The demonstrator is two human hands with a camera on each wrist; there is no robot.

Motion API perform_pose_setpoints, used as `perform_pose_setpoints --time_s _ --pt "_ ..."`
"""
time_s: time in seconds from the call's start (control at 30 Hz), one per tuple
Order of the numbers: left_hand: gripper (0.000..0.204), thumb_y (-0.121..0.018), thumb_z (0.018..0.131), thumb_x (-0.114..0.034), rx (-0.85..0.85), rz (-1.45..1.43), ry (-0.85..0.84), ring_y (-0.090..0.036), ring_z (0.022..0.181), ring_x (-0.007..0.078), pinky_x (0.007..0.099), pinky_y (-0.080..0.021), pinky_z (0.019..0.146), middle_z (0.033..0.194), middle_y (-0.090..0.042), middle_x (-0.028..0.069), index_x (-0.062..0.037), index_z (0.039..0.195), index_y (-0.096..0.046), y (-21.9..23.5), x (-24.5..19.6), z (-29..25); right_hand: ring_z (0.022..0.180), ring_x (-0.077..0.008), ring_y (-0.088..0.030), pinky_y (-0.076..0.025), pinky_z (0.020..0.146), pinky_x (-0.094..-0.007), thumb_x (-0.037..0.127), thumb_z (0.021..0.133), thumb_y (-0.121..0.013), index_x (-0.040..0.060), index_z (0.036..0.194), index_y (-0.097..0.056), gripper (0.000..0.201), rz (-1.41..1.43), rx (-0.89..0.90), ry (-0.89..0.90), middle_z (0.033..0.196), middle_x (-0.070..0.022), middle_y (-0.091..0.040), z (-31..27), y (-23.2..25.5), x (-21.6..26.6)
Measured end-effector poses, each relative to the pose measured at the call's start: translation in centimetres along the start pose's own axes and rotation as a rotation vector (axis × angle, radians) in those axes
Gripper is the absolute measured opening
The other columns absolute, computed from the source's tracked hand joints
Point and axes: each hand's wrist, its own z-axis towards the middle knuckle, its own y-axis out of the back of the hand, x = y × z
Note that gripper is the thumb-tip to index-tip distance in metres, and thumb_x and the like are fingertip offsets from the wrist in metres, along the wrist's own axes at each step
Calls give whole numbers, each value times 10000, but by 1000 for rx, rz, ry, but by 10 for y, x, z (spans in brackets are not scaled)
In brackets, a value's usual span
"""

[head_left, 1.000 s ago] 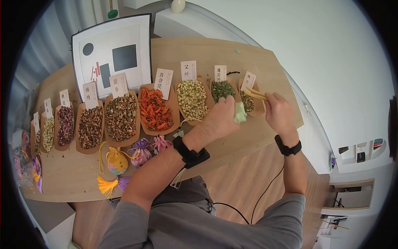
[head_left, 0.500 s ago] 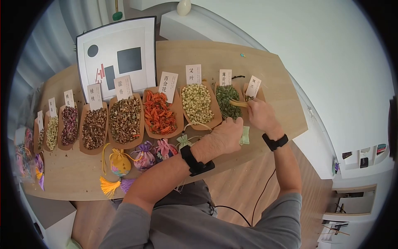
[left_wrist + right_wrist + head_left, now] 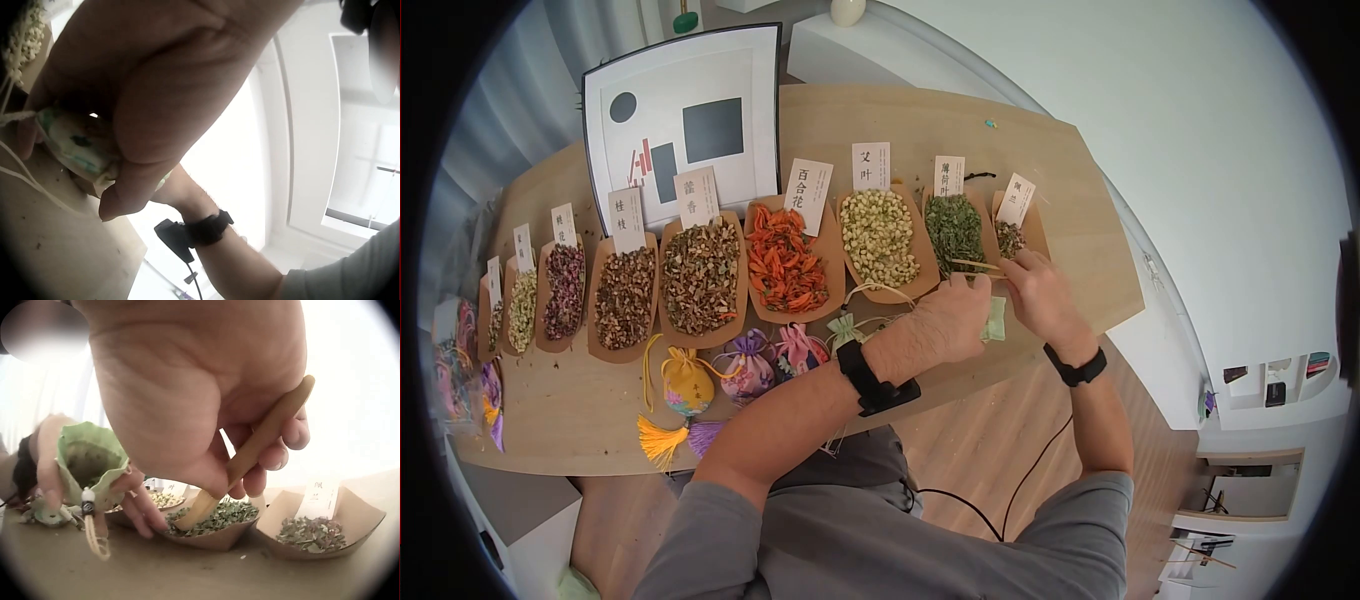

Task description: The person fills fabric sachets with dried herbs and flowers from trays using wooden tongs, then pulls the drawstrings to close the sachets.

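My left hand [image 3: 945, 325] grips a light green drawstring pouch [image 3: 90, 456] near the table's front edge. In the right wrist view its mouth gapes upward, dark bits show inside, and a beaded cord hangs down. Bamboo tongs [image 3: 262, 437] are pinched between the thumb and fingers of my right hand [image 3: 1045, 300]. Their tips reach into the green dried leaves [image 3: 955, 228] in a paper tray, second from the right. To the right stands the last tray, of brownish-green herb bits [image 3: 312, 534]. My left hand hides part of the pouch in the head view.
Leftward runs a row of labelled paper trays, with pale buds [image 3: 878, 240], orange dried flowers [image 3: 785, 265] and several brownish herbs. In front lie a yellow sachet [image 3: 688, 385], a purple sachet [image 3: 748, 368] and a pink one. A framed picture [image 3: 690, 120] stands behind.
The tongs have moved left from the far-right tray to the green leaves, their tips lowering into them. My left hand with the pouch has drawn back toward the table's front edge.
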Motion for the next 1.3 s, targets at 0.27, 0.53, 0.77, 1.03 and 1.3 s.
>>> perform_pose_setpoints --time_s 0.27,0.53,0.77,1.03,1.3 --pt "667 -866 825 -187 20 5 -13 -681 1191 486 522 -604 991 1211 -609 319 76 1286 -460 1 0 0 957 -329 -711 -611 786 -430 -31 788 -737 -3 1075 -734 289 -211 -43 -26 981 -150 -671 13 -23 -8" --pt "679 -878 819 -195 21 -11 -24 -682 1192 491 514 -607 990 1216 -610 323 75 1284 -463 -1 2 1 1022 -362 -739 -632 829 -452 -13 803 -738 -6 949 -721 147 -161 33 -144 1027 -188 -705 22 -33 -12" --pt "671 -874 822 -186 -8 -14 -42 -696 1166 488 511 -610 986 1209 -611 311 73 1285 -462 3 0 -1 960 -385 -742 -633 810 -473 -6 812 -731 -5 887 -704 80 -123 57 -176 964 -186 -708 21 -38 -17" --pt "641 -848 840 -208 -132 -127 -28 -684 1188 477 506 -599 992 1209 -593 292 54 1263 -444 15 2 3 918 -423 -713 -584 763 -516 -3 866 -712 -2 917 -704 51 -18 -69 -183 947 -186 -681 14 -3 -8" --pt "616 -834 865 -240 -269 -342 38 -648 1241 453 504 -553 1060 1279 -586 300 44 1264 -460 21 11 13 874 -425 -684 -552 723 -507 -41 910 -714 -4 1001 -701 99 25 -161 -217 926 -184 -651 6 76 10"
